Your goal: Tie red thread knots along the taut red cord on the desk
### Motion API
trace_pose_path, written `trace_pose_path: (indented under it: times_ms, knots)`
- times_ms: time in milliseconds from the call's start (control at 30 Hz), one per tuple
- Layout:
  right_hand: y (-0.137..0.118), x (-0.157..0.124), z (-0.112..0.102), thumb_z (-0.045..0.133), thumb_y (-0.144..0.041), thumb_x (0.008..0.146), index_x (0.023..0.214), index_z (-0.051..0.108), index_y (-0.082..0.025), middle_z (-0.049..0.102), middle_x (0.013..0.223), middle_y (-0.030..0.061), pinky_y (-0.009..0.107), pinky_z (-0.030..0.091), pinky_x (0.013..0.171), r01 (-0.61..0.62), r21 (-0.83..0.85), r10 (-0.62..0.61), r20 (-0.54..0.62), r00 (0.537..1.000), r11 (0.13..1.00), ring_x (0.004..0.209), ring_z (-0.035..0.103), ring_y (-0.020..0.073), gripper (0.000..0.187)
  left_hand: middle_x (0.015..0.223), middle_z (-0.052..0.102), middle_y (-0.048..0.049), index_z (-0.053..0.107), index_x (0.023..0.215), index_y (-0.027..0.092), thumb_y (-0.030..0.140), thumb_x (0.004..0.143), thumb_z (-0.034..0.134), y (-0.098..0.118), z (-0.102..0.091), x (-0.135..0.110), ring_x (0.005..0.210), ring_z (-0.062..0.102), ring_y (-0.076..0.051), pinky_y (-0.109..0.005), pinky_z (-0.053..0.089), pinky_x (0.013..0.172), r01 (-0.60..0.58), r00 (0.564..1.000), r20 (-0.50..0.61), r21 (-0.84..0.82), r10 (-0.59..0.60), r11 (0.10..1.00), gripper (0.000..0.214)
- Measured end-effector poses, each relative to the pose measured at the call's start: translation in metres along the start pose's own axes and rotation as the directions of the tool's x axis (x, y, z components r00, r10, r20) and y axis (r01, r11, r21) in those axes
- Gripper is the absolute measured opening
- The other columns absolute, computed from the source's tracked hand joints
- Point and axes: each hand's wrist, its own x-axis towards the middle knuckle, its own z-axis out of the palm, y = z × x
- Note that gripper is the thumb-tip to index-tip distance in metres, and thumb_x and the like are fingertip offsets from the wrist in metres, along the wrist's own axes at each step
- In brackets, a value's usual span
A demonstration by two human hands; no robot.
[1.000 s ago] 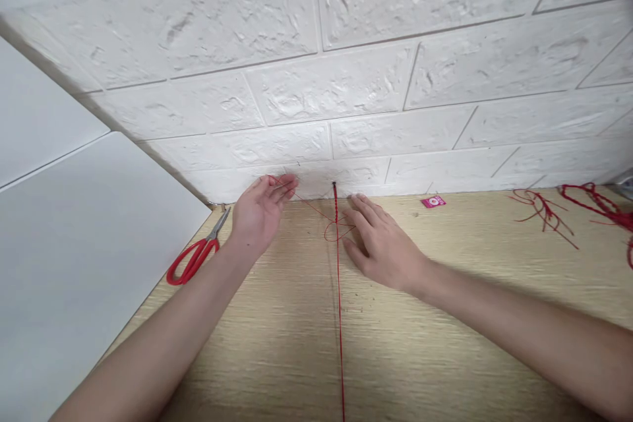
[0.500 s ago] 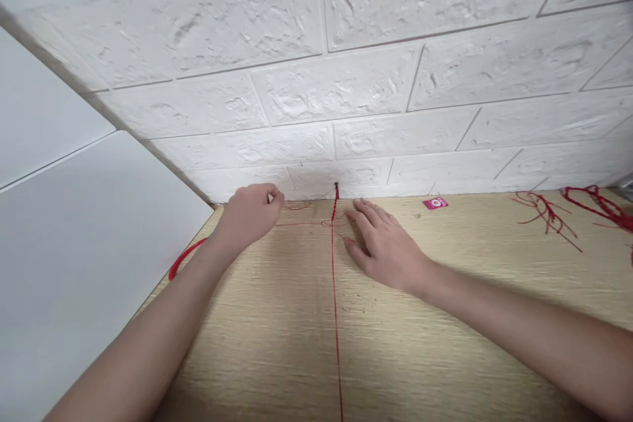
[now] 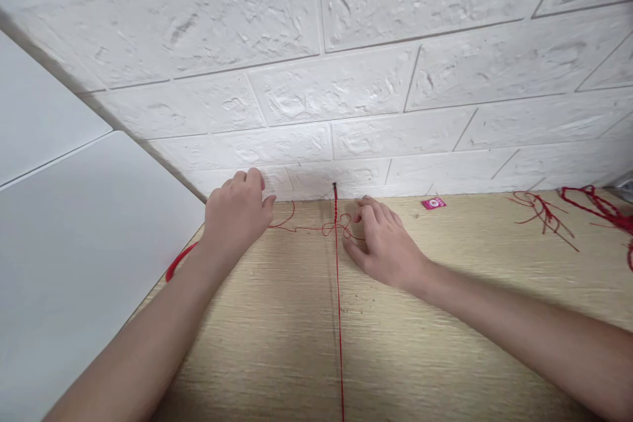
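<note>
A taut red cord (image 3: 339,316) runs from the bottom of the view up to a short knotted red braid (image 3: 335,206), whose top is fixed at a dark point low on the wall. Thin red thread (image 3: 343,227) lies in loose loops across the cord just below the braid. To the left, my left hand (image 3: 240,210) is raised with thumb and fingers apart, near the loose thread end. My right hand (image 3: 378,237) rests on the table right of the loops, thumb and index finger apart. One thread strand reaches into its gap.
White brick-patterned wall (image 3: 297,92) rises behind the wood-grain table (image 3: 277,343). A white panel (image 3: 89,257) stands at the left, with a red loop (image 3: 179,262) beside it. Rightward lie a small pink packet (image 3: 434,203), cut red threads (image 3: 546,214) and a red cord bundle (image 3: 601,208).
My left hand has opened from a pinch, letting go of the thread, and lifted slightly left. The thread has slackened into wider loops. My right hand has barely moved.
</note>
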Motion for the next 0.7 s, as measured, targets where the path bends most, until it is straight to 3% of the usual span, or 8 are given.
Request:
trace_pose_path:
  times_ms: [67,167,267,400,600,700]
  knots:
    - [0.001,0.000,0.000,0.055,-0.035,0.088,0.107,0.053,-0.018,0.051,0.137,0.0176,0.057,0.032,0.113,0.009,-0.002,-0.009,0.027,1.000,1.000,0.139,0.037,0.0347,0.025,0.100,0.065,-0.0111,0.059,0.099,0.019,0.035,0.087,0.055,0.010,0.007,-0.003,0.090,0.061,-0.029,-0.040,0.045,0.081,-0.066,0.998,-0.009,-0.141,0.066,0.988,0.021]
    - [0.003,0.001,0.000,0.054,-0.031,0.089,0.100,0.056,-0.020,0.051,0.137,0.0152,0.059,0.030,0.114,0.008,0.005,-0.008,0.051,0.999,1.000,0.140,0.035,0.0340,0.016,0.097,0.067,-0.0068,0.064,0.095,0.020,0.031,0.081,0.063,0.023,0.030,-0.008,0.086,0.062,-0.023,-0.035,0.046,0.079,-0.179,0.956,0.128,-0.463,0.265,0.868,0.017]
    - [0.004,0.003,0.000,0.054,-0.027,0.089,0.096,0.058,-0.020,0.051,0.138,0.0141,0.059,0.029,0.113,-0.008,0.016,0.007,0.065,0.998,1.000,0.142,0.033,0.0332,0.011,0.092,0.068,-0.0060,0.066,0.090,0.021,0.033,0.084,0.061,0.031,0.051,-0.012,0.082,0.062,-0.021,-0.032,0.045,0.074,-0.183,0.922,0.176,-0.589,0.346,0.787,0.014]
    - [0.004,0.003,-0.001,0.052,-0.025,0.090,0.094,0.060,-0.019,0.048,0.142,0.0148,0.058,0.029,0.114,-0.025,0.016,0.024,0.092,0.995,1.000,0.142,0.032,0.0328,0.011,0.081,0.068,-0.0043,0.064,0.077,0.021,0.031,0.088,0.055,0.028,0.051,-0.011,0.077,0.060,-0.022,-0.032,0.040,0.070,-0.215,0.879,0.241,-0.570,0.412,0.793,0.018]
    - [0.005,0.004,-0.002,0.052,-0.024,0.091,0.092,0.061,-0.019,0.049,0.141,0.0146,0.057,0.030,0.113,-0.035,0.020,0.033,0.098,0.995,0.999,0.140,0.034,0.0317,0.010,0.066,0.065,-0.0017,0.062,0.062,0.022,0.018,0.073,0.058,-0.002,0.014,-0.007,0.065,0.056,-0.021,-0.038,0.035,0.082,-0.185,0.766,0.509,-0.411,0.393,0.893,0.012]
    - [0.003,0.004,-0.002,0.051,-0.023,0.091,0.088,0.059,-0.019,0.050,0.138,0.0142,0.056,0.032,0.111,-0.038,0.026,0.036,0.077,0.996,0.999,0.136,0.038,0.0310,0.009,0.062,0.062,-0.0039,0.057,0.053,0.020,0.017,0.066,0.062,-0.013,0.000,-0.006,0.066,0.055,-0.022,-0.042,0.035,0.086,-0.188,0.782,0.540,-0.270,0.311,0.944,0.014]
